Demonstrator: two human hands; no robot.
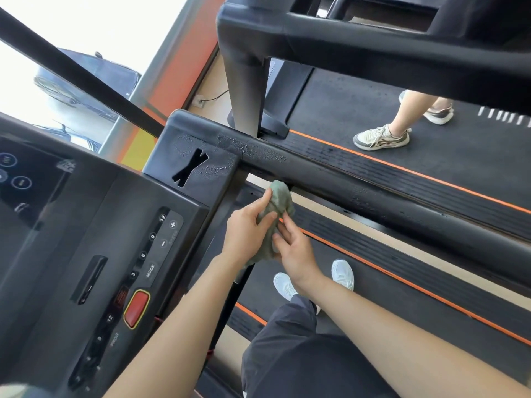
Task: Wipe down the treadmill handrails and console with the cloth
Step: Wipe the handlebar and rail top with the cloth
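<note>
Head view, entries left to right.

- Console (94,214): not being touched. Risk when you get to it: the cloth drags over the speed keys (168,234) or the red stop button (137,307) and triggers them. Use light pressure there.
- Containers: only two recesses are visible. The narrow slot (89,278) in the console face is dark inside and its contents cannot be made out. The X-shaped cutout (189,168) in the corner block shows nothing in it.
- Droplets (258,150) lie on the corner block, right beside that cutout, and along the rail. A careless pass could push liquid into the opening.
- Left grip (247,234): thumb and fingers pinch the green cloth (280,196) from the left.
- The cloth is bunched between both hands, in the air just beneath the right handrail (373,196), apparently not pressed to it.
- Right grip (296,254): fingertips pinch the cloth's lower fold. Judgement: you are refolding it. A tight wad would smear rather than lift.
- The handrail is wet, and the belt (373,297) lies below it. Drips there could make your footing slippery.
</note>
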